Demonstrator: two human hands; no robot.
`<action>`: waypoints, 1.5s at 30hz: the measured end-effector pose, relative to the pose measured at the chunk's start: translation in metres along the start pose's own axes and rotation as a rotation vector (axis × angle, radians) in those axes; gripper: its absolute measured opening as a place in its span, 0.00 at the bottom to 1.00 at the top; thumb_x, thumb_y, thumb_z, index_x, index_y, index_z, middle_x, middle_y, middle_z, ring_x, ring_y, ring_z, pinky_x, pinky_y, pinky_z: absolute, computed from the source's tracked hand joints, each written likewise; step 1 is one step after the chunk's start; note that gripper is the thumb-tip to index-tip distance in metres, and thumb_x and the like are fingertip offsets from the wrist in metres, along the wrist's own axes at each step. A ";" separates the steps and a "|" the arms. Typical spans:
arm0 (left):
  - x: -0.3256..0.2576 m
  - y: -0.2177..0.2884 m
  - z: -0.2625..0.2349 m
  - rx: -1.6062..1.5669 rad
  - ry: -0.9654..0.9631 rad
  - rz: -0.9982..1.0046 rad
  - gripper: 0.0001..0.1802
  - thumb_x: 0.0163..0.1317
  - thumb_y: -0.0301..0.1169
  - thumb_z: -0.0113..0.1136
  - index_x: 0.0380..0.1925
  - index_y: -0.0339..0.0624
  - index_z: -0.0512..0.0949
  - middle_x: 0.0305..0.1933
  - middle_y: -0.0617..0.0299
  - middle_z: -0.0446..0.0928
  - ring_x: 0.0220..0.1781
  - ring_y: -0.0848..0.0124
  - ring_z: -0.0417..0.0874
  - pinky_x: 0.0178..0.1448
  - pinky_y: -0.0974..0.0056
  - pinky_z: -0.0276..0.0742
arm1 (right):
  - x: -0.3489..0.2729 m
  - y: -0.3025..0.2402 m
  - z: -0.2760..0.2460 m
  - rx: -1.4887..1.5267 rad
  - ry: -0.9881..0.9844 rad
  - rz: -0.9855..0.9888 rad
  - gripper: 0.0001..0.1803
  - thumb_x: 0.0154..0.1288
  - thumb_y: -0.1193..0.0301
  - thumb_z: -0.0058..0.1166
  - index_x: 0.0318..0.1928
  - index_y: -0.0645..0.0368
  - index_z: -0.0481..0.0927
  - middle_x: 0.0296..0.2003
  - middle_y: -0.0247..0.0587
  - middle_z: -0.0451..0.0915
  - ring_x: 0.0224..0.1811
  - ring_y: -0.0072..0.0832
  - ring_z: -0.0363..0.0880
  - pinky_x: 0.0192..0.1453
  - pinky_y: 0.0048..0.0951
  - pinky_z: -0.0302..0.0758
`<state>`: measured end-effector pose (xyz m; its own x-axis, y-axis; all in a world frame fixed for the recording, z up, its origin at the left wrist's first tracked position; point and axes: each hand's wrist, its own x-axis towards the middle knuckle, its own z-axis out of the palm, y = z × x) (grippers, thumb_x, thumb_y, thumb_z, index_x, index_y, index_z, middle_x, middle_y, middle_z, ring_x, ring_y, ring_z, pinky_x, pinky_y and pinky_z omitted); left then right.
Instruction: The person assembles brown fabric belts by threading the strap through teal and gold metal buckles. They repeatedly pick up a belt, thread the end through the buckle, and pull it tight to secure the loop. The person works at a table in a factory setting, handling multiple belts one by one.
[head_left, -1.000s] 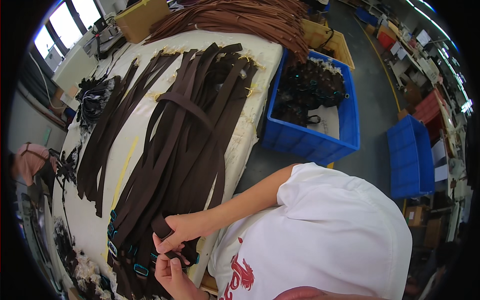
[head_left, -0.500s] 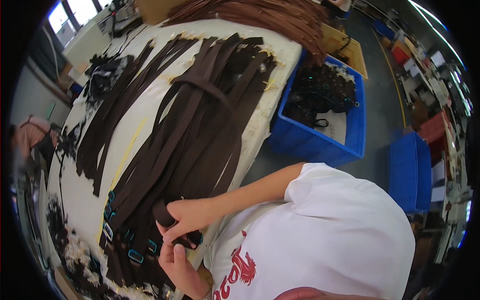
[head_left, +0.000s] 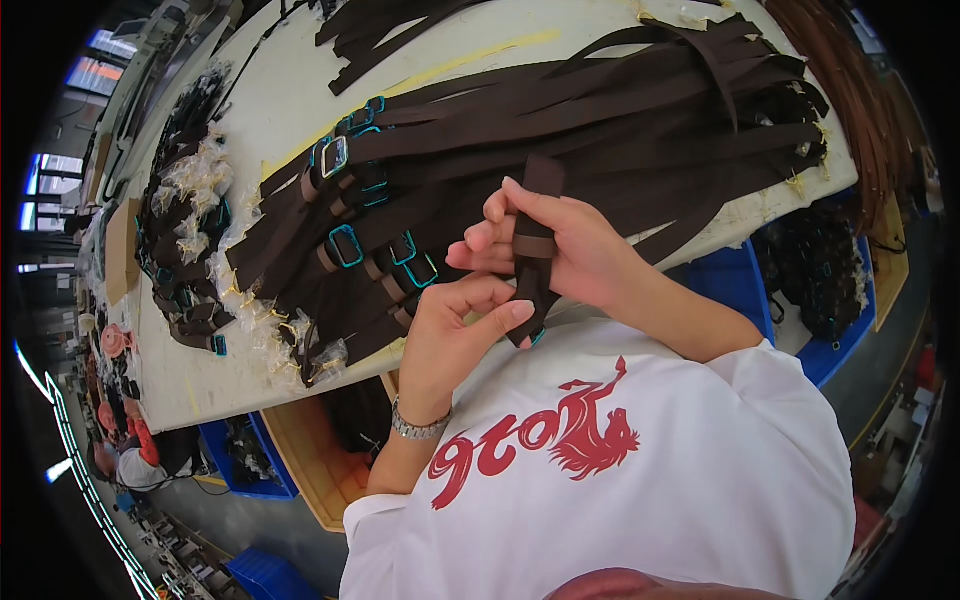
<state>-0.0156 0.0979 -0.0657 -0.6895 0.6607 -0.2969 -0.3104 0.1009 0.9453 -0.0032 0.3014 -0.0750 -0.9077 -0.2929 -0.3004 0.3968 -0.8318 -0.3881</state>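
Note:
A dark brown belt is between my two hands, above the near edge of the table and close to my shirt. My right hand grips the strap around its loop, the thumb along its upper part. My left hand has its fingers bent and pinches the lower end, beside a bit of blue-green-edged buckle that is mostly hidden. Beyond my hands lies a layer of dark brown belts, several with blue-wrapped buckles toward the left.
Crumpled clear wrapping and more dark straps cover the left side of the white table. A blue bin holding dark goods stands at the right, near reddish-brown straps. Below the near edge is a yellow crate. A person is at lower left.
My view has swung round, so the belts now run across it. My hands have lifted the belt off the pile, closer to my body, with the strap more straightened out.

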 end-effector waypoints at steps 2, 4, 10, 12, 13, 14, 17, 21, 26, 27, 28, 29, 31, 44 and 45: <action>0.002 0.002 0.000 0.093 -0.044 -0.008 0.08 0.72 0.25 0.71 0.39 0.27 0.88 0.33 0.61 0.87 0.33 0.74 0.85 0.44 0.67 0.81 | 0.004 0.002 -0.002 0.045 0.028 0.026 0.22 0.91 0.53 0.43 0.43 0.56 0.78 0.45 0.48 0.89 0.64 0.48 0.87 0.69 0.46 0.83; 0.005 0.004 0.001 0.077 -0.020 0.005 0.08 0.71 0.24 0.71 0.38 0.27 0.88 0.35 0.60 0.87 0.33 0.73 0.85 0.43 0.67 0.81 | 0.004 0.003 -0.001 0.021 0.024 0.018 0.23 0.91 0.52 0.42 0.43 0.56 0.77 0.45 0.49 0.89 0.64 0.49 0.87 0.70 0.47 0.83; 0.006 0.003 0.014 -0.138 0.147 0.108 0.07 0.72 0.24 0.70 0.41 0.29 0.87 0.38 0.59 0.87 0.32 0.72 0.85 0.41 0.67 0.82 | -0.010 0.016 0.013 -0.396 -0.057 -0.204 0.29 0.91 0.43 0.35 0.40 0.53 0.74 0.53 0.47 0.89 0.61 0.35 0.87 0.50 0.29 0.83; 0.004 0.002 0.019 -0.178 0.208 0.160 0.07 0.72 0.25 0.70 0.42 0.29 0.86 0.38 0.59 0.87 0.32 0.72 0.85 0.41 0.66 0.82 | -0.021 0.018 0.027 -0.529 -0.009 -0.281 0.32 0.90 0.40 0.32 0.39 0.51 0.74 0.57 0.45 0.88 0.59 0.27 0.86 0.38 0.20 0.77; 0.005 0.002 0.022 -0.203 0.230 0.189 0.08 0.72 0.26 0.70 0.43 0.29 0.86 0.38 0.59 0.87 0.32 0.72 0.86 0.41 0.66 0.82 | -0.023 0.020 0.025 -0.578 -0.003 -0.284 0.33 0.89 0.38 0.31 0.39 0.51 0.74 0.59 0.43 0.87 0.58 0.23 0.85 0.35 0.18 0.72; 0.004 0.005 0.025 -0.172 0.213 0.187 0.07 0.74 0.25 0.69 0.43 0.29 0.87 0.34 0.62 0.88 0.34 0.75 0.87 0.44 0.69 0.82 | -0.024 0.021 0.021 -0.628 0.002 -0.286 0.34 0.89 0.37 0.30 0.39 0.50 0.74 0.61 0.42 0.87 0.57 0.20 0.84 0.32 0.15 0.68; -0.002 0.003 0.017 0.079 0.185 0.229 0.07 0.72 0.24 0.71 0.42 0.29 0.85 0.34 0.60 0.87 0.31 0.71 0.86 0.40 0.65 0.80 | -0.028 0.023 0.008 -0.647 -0.016 -0.202 0.32 0.89 0.39 0.32 0.40 0.50 0.75 0.64 0.43 0.85 0.59 0.22 0.81 0.42 0.20 0.75; -0.004 0.005 0.008 0.904 0.302 0.720 0.07 0.65 0.22 0.74 0.38 0.31 0.85 0.30 0.56 0.84 0.27 0.62 0.83 0.36 0.62 0.77 | -0.022 0.028 0.010 -0.384 -0.112 -0.104 0.30 0.89 0.39 0.35 0.41 0.49 0.76 0.65 0.38 0.84 0.60 0.25 0.78 0.54 0.28 0.73; 0.002 0.002 -0.005 1.032 0.366 0.888 0.08 0.61 0.23 0.77 0.36 0.34 0.86 0.26 0.55 0.79 0.24 0.57 0.81 0.31 0.58 0.74 | -0.023 0.032 0.013 -0.227 -0.161 -0.047 0.29 0.90 0.42 0.36 0.44 0.51 0.79 0.70 0.48 0.80 0.73 0.35 0.75 0.77 0.41 0.68; 0.004 0.002 -0.006 1.039 0.371 0.901 0.07 0.61 0.23 0.77 0.36 0.34 0.86 0.25 0.55 0.79 0.25 0.57 0.81 0.30 0.58 0.73 | -0.024 0.033 0.014 -0.225 -0.135 -0.042 0.29 0.90 0.42 0.36 0.44 0.52 0.79 0.70 0.49 0.80 0.74 0.35 0.73 0.78 0.42 0.68; 0.005 0.003 -0.007 1.049 0.375 0.912 0.07 0.61 0.23 0.77 0.36 0.34 0.86 0.25 0.55 0.79 0.25 0.58 0.81 0.30 0.58 0.73 | -0.024 0.035 0.014 -0.221 -0.110 -0.037 0.29 0.90 0.42 0.37 0.44 0.52 0.78 0.71 0.50 0.79 0.75 0.35 0.72 0.79 0.43 0.67; 0.006 0.004 -0.006 1.053 0.362 0.900 0.07 0.62 0.23 0.77 0.36 0.35 0.86 0.25 0.55 0.79 0.25 0.58 0.81 0.30 0.58 0.73 | -0.025 0.035 0.014 -0.198 -0.119 -0.053 0.29 0.90 0.42 0.37 0.44 0.52 0.78 0.71 0.51 0.79 0.75 0.34 0.72 0.78 0.43 0.67; 0.007 0.009 -0.004 1.054 0.336 0.877 0.07 0.62 0.23 0.77 0.37 0.35 0.86 0.25 0.55 0.80 0.25 0.58 0.82 0.30 0.58 0.74 | -0.025 0.036 0.013 -0.159 -0.134 -0.086 0.28 0.90 0.42 0.38 0.44 0.52 0.78 0.71 0.51 0.79 0.75 0.34 0.72 0.77 0.44 0.68; 0.010 0.010 -0.009 1.216 0.285 0.873 0.09 0.62 0.23 0.75 0.31 0.37 0.81 0.23 0.54 0.77 0.22 0.56 0.80 0.28 0.57 0.74 | -0.019 0.055 0.011 -0.213 -0.015 -0.076 0.29 0.89 0.41 0.39 0.50 0.52 0.81 0.63 0.40 0.82 0.63 0.25 0.77 0.66 0.28 0.73; 0.009 0.009 -0.006 1.196 0.318 0.861 0.08 0.62 0.23 0.75 0.31 0.37 0.81 0.23 0.54 0.77 0.22 0.55 0.80 0.28 0.57 0.74 | -0.021 0.056 0.010 -0.321 -0.012 -0.105 0.30 0.89 0.40 0.39 0.52 0.52 0.82 0.61 0.38 0.82 0.61 0.23 0.77 0.63 0.25 0.73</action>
<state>-0.0281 0.1006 -0.0611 -0.5355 0.6637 0.5222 0.8444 0.4105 0.3442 0.0365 0.2566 -0.0814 -0.9467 -0.2204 -0.2350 0.3220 -0.6674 -0.6715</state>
